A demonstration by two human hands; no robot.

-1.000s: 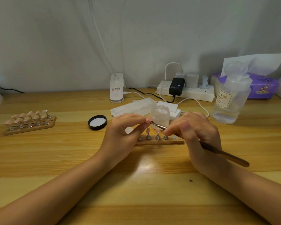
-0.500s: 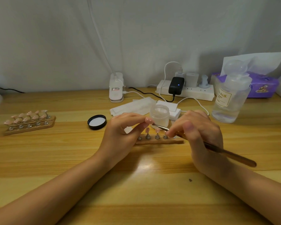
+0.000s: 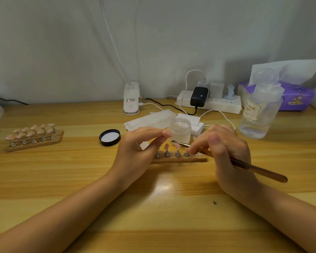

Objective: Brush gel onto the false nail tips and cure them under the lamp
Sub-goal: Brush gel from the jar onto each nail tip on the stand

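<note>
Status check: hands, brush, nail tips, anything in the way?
Left hand pinches one nail tip; right hand grips the brush, bristles beside that tip. Two tips stand on the near holder. Open gel jar close behind; nothing blocking.

pink nail tips [image 3: 177, 146], purple tissue box [image 3: 297, 99] (cartoon print)

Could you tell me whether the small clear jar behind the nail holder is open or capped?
Open. The jar has no lid on its mouth, and a black cap lies apart to its left on the table, white liner up.
</note>
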